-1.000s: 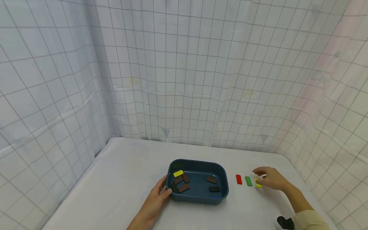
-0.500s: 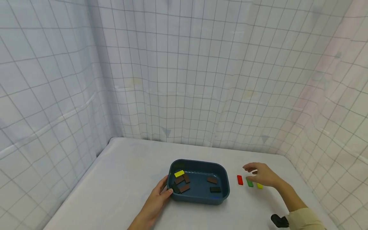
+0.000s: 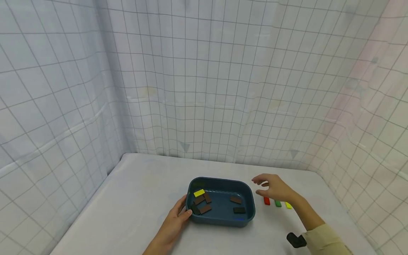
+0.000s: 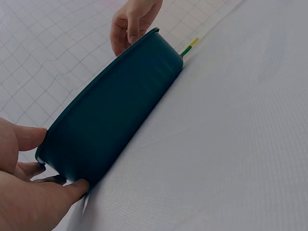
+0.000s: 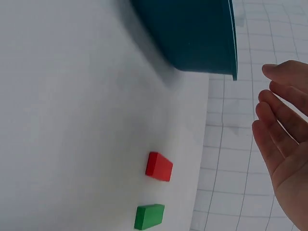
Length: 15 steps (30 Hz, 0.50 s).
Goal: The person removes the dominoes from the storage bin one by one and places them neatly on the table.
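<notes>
Tub [image 3: 220, 222], dark blue, sits upright on the worktop [image 3: 143, 198], its left end clasped in my left grip [image 3: 172, 223], fingers and thumb around the wall, probably to steady it. My right grip [image 3: 274, 187] is empty, fingers loosely curved and apart from the thumb, raised beside the tub's right end. Near it a red block [image 3: 267, 201], green block [image 3: 278, 204] and yellow block [image 3: 288, 205] lie in a spaced row, perhaps to stay distinct. The tub looks like smooth plastic, round-cornered; brown blocks [image 3: 199, 200] inside are flat oblongs; white cloth covers the worktop.
</notes>
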Motion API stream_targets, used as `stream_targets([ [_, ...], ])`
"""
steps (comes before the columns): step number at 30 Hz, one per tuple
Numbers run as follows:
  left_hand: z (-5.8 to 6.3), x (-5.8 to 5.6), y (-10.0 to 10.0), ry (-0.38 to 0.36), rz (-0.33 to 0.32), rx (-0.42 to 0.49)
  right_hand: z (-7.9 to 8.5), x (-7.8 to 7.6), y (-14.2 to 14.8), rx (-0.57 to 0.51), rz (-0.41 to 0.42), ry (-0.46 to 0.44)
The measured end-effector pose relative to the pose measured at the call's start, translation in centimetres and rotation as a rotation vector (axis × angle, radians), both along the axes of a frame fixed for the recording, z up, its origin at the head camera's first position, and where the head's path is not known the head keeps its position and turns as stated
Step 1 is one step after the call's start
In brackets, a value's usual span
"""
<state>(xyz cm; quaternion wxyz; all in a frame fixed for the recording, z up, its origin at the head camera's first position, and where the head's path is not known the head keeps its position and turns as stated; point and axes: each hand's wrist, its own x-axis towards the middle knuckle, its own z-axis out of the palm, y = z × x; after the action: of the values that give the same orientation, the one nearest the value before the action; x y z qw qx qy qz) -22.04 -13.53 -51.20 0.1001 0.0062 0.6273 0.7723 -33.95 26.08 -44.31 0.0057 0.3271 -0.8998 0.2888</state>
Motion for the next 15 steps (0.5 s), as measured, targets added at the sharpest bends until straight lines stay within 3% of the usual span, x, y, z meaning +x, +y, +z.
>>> stream_targets([
  [7, 0.1, 0.0, 0.1, 0.008, -0.004, 0.005, 0.3, -0.3, -2.4, -0.039, 0.114, 0.051],
  [15, 0.0, 0.1, 0.1, 0.009, 0.002, -0.008, 0.2, -0.4, -4.6, -0.055, 0.155, -0.018],
])
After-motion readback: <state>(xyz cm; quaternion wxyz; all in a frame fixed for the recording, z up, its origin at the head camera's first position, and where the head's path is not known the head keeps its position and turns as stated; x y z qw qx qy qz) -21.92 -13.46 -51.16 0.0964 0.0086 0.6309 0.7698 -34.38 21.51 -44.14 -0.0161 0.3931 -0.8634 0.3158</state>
